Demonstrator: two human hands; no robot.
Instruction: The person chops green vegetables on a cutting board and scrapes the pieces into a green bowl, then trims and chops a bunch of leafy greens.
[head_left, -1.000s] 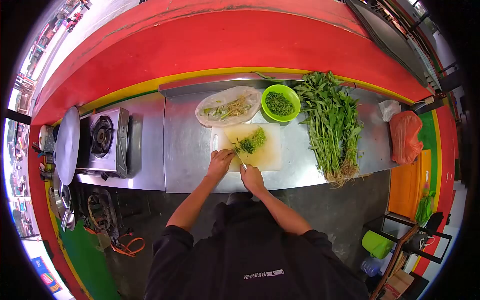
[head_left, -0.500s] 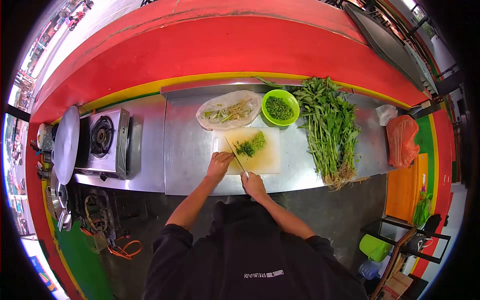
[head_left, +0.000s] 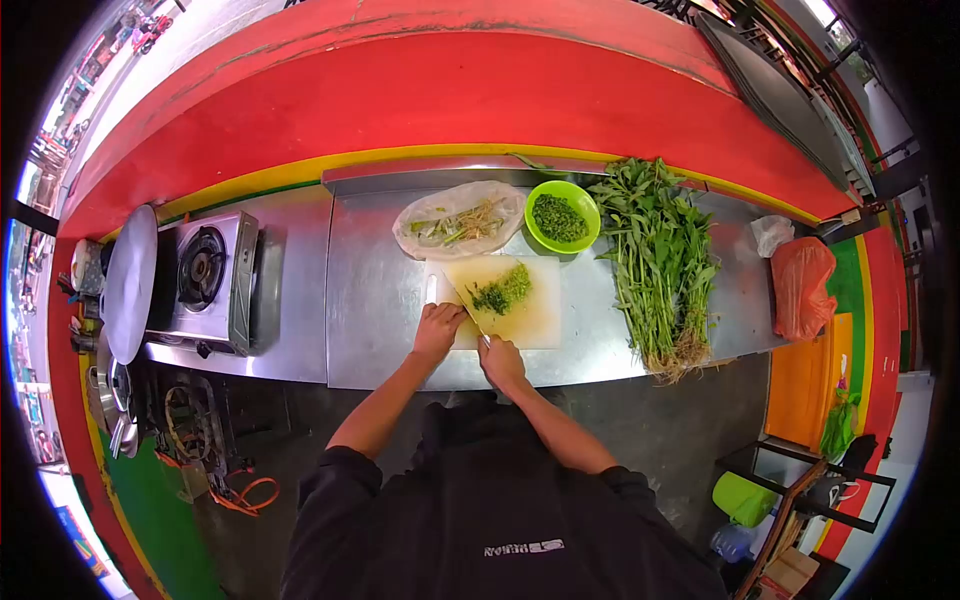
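Observation:
My right hand is wrapped round the handle of a knife, whose blade points up and left across a white cutting board. At the board's lower left, my left hand rests with fingers curled together close beside the blade. Whatever is under those fingers is hidden. Chopped greens lie in a small heap just right of the knife, dark green on the left side and paler on the right. Behind the board, a lime green bowl holds finely cut greens.
Left of the bowl lies a clear plastic bag with stem and root pieces. A large bunch of leafy greens with roots lies to the right. A gas stove stands at left; an orange-red bag sits at the right end.
The knife and my right hand have shifted slightly left and up, closer to my left hand. My left hand has stayed nearly in place. The chopped heap looks the same.

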